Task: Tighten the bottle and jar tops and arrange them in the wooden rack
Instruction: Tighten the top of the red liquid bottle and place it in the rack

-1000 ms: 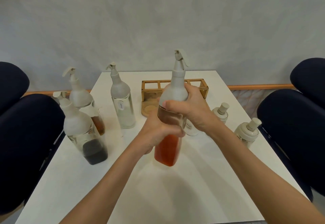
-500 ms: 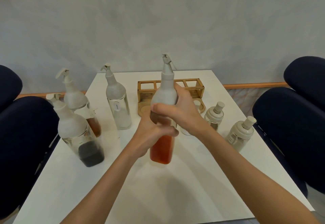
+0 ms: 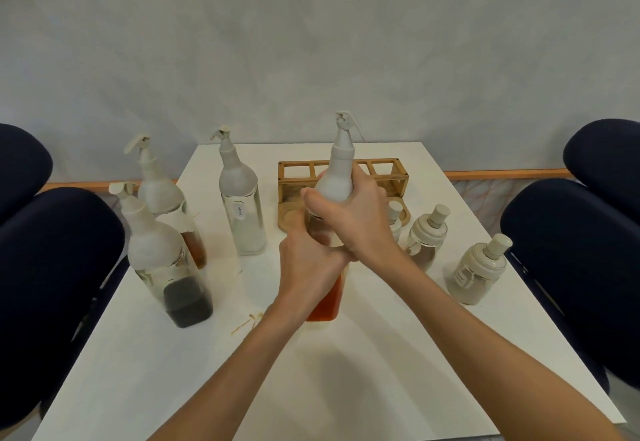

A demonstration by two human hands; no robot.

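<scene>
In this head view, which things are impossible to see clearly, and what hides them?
Head view: top joint of the orange bottle, covered by the right hand and left hand.
Head view: middle of the wooden rack, behind that bottle.
Head view: the small jar, mostly behind the right hand.
Head view: label on the clear bottle, too small to read.
</scene>
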